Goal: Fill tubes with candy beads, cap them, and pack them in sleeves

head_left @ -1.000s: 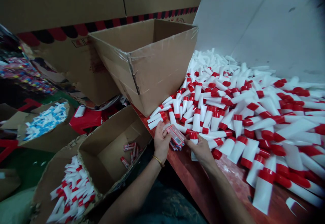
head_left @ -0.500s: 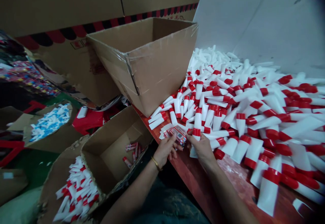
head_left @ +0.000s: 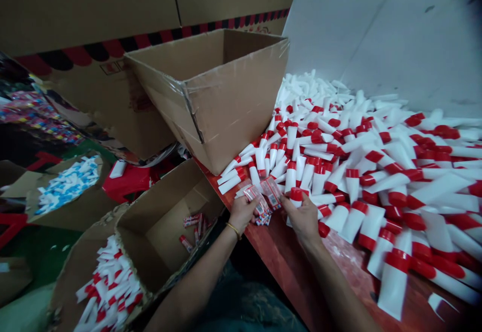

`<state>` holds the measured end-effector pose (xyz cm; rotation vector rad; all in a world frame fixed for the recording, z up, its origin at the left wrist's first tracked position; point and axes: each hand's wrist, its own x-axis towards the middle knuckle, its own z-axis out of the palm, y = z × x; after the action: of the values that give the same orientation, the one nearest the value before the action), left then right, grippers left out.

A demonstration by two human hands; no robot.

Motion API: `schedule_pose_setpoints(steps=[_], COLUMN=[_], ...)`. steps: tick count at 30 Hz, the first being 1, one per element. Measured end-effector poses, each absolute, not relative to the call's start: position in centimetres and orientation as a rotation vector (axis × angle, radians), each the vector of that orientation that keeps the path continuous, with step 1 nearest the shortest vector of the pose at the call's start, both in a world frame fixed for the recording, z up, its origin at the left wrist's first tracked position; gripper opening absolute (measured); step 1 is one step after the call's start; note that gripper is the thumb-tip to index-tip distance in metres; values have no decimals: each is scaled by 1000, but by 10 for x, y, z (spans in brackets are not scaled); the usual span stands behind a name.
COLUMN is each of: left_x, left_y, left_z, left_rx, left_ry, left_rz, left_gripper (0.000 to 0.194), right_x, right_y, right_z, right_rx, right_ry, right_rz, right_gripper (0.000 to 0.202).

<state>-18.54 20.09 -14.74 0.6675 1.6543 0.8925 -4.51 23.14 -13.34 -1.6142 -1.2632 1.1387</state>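
Tubes on tbl, box L

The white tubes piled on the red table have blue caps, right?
No, the caps are red, not blue; the head view shows it. The white tubes are indeed piled on the red table.

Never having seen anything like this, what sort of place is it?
Probably a factory or packing workshop: a heap of red-capped white tubes spreads over a red table, an open carton below holds red-and-white pieces, and the left hand grips small printed packets.
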Motion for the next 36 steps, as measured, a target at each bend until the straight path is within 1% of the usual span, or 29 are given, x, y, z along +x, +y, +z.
schedule_pose_setpoints(steps=[2,4,5,8,9,11,14,16,18,21,25,28,31,34,36], left_x=[-188,-190,-192,-195,-196,-196,-190,-182,-174,-166,-162,-165,-171,-173,-170], left_y=[204,205,204,196,193,188,184,185,186,186,181,179,181,182,182], left_z=[-145,-138,-133,-116,-111,-106,-109,-115,-120,-123,-122,-122,-123,-122,-120], left_rx=[761,918,1036,1389,1458,1483,1199,815,495,340,457,513,442,338,342], left_ry=[1658,1717,1800,2140,2206,2124,1617,1315,1192,1197,1275,1283,1191,1108,1115], left_rz=[827,790,763,575,521,518,640,790,990,1166,1207,1162,1039,941,951], left_gripper=[27,22,24,41,42,41,54,50,44,47,46,47,47,47,49], right_x=[-42,-40,-39,-37,-37,-38,-41,-42,-43,-42,-40,-38,-38,-39,-39], right_y=[233,233,233,231,231,229,224,220,215,210,206,205,204,202,202], right_z=[-127,-122,-121,-118,-118,-115,-108,-104,-102,-105,-113,-118,-118,-117,-116], right_rx=[-1648,-1644,-1626,-1584,-1573,-1535,-1456,-1433,-1430,-1418,-1425,-1420,-1399,-1374,-1363], right_ry=[-1270,-1242,-1209,-1123,-1103,-1079,-1084,-1109,-1135,-1144,-1065,-1099,-1176,-1185,-1132], right_rz=[1091,1117,1148,1224,1244,1287,1392,1465,1517,1559,1507,1448,1419,1404,1392], right_gripper=[32,33,34,35,35,35,35,36,37,39,39,36,33,33,34])
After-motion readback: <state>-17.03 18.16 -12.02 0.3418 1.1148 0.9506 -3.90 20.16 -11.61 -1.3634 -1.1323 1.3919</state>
